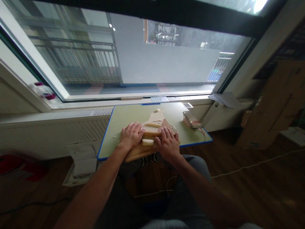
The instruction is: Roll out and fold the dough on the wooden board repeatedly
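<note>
A wooden rolling pin lies crosswise over a wooden board. My left hand is closed over its left end, and my right hand covers its right end with the fingers bent over the wood. Both ends of the pin are hidden under my palms. Just in front of the pin sits a pale lump of what looks like dough, close to my right thumb. Behind it a thin pale sheet, its material unclear, spreads away from me with a small light piece on its far end.
The board rests on a small green table with blue edging. A blurred-out object stands at its right side. Beyond are a radiator and a window. A cardboard box stands right; a white cable crosses the floor.
</note>
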`<act>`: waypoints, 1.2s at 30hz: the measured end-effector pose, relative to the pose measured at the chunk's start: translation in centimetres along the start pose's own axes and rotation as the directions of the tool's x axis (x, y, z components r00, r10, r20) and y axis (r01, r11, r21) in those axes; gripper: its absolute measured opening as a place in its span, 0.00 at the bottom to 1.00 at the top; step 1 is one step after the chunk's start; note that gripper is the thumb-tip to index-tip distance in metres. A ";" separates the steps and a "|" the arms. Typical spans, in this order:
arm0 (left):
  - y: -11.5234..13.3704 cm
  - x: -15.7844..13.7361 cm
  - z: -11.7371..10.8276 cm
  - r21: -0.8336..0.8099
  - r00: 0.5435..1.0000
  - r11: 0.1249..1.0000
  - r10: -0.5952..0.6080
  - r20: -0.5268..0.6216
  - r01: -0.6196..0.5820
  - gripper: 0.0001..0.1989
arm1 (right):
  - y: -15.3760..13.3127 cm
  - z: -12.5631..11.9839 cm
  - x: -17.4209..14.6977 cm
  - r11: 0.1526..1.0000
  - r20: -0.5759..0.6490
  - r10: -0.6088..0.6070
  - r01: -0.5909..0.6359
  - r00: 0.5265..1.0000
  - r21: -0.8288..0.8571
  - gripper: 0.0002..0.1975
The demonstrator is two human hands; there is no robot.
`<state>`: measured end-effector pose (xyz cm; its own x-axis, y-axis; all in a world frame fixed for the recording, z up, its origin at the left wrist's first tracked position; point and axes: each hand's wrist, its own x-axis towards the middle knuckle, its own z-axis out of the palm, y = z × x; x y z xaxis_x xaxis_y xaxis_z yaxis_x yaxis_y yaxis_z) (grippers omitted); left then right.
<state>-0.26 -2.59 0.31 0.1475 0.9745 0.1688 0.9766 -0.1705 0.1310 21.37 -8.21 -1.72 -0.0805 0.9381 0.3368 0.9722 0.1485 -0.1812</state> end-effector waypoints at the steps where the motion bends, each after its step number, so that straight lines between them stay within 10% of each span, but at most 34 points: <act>1: 0.0 0.1 0.0 0.002 1.000 1.000 -0.002 0.000 0.002 0.30 | 0.0 0.0 0.1 1.000 0.002 0.004 -0.004 1.000 0.003 0.31; 23: -0.2 12.1 0.4 -0.049 0.975 0.992 -0.102 0.196 0.113 0.32 | 1.8 1.4 12.2 0.993 0.194 0.120 -0.116 0.974 -0.034 0.37; 36: -0.1 8.6 0.3 -0.029 0.987 0.998 -0.055 0.152 0.060 0.31 | 1.1 1.1 8.6 0.996 0.113 0.087 -0.082 0.990 -0.046 0.37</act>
<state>0.99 5.88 1.42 0.1153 0.9933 0.0107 0.9788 -0.1155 0.1693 21.53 0.37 -0.07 -0.0198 0.9767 0.2136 0.9846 0.0561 -0.1653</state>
